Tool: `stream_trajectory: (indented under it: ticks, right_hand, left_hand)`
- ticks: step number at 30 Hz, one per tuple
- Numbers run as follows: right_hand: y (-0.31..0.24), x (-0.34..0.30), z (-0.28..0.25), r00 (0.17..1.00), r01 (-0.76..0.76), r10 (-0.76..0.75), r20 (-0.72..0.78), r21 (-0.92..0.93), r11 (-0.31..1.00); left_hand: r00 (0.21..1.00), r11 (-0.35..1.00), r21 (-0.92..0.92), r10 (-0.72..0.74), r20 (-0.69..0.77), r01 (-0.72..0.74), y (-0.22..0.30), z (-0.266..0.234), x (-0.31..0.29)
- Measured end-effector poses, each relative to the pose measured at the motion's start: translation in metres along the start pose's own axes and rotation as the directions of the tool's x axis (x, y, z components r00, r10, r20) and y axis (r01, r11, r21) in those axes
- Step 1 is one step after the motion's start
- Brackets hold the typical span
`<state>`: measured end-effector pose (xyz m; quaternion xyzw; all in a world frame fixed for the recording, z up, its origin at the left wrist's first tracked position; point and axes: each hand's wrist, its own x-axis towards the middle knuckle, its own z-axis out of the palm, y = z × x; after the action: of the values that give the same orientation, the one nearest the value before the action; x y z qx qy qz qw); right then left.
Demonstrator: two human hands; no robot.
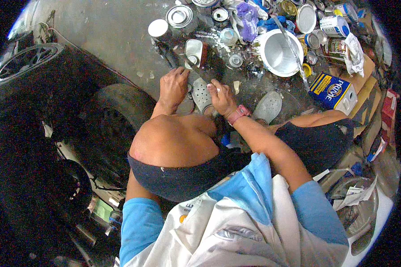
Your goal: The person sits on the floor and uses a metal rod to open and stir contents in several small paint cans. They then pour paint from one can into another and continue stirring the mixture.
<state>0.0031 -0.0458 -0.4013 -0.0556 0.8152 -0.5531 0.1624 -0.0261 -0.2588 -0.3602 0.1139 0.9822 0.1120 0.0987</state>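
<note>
I am crouched with both hands low over the floor, beside my bent knee. My left hand [173, 89] is closed, fingers curled down next to a small rectangular tin [194, 50] with a red side; what it grips, if anything, is hidden. My right hand [223, 99], with a pink watch [238, 115] on its wrist, has its fingers curled around something. A thin dark strip shows between the hands, too unclear to name. Below them is a grey perforated clog [202, 95] on one foot; the other clog [268, 107] stands to the right.
Ahead on the right are a white bucket [280, 53], several paint cans, a purple cloth [247, 20] and a blue-and-yellow rectangular can [333, 93]. A white-lidded can [158, 28] stands ahead. Tyres [116, 120] crowd the left; cardboard [365, 84] lies at the right.
</note>
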Motion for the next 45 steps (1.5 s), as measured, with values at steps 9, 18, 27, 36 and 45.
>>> stream_trajectory:
  ticks: [9, 18, 27, 36, 45]
  right_hand:
    - [0.001, 0.007, 0.003, 0.998, -0.037, 0.045, 0.051, -0.142, 0.989]
    - [-0.012, 0.062, 0.009, 0.978, -0.105, 0.091, -0.189, -0.068, 0.992]
    - [-0.016, 0.116, 0.010, 0.975, -0.204, 0.179, -0.131, -0.213, 0.956]
    - [-0.020, 0.126, 0.012, 0.975, -0.213, 0.193, -0.109, -0.226, 0.950]
    - [-0.010, 0.127, 0.024, 0.982, -0.160, 0.125, -0.144, -0.266, 0.951]
  left_hand:
    - [0.989, 0.996, 0.061, 0.075, -0.130, -0.068, 0.005, 0.002, 0.001]
    - [0.996, 0.997, 0.081, 0.018, -0.084, -0.011, 0.018, -0.005, -0.003]
    - [0.990, 0.992, 0.098, 0.089, -0.106, -0.079, 0.010, -0.002, -0.003]
    - [0.965, 0.976, 0.096, 0.209, -0.162, -0.195, 0.006, 0.002, -0.004]
    - [0.966, 0.991, 0.029, 0.134, -0.222, -0.131, 0.011, 0.002, -0.003]
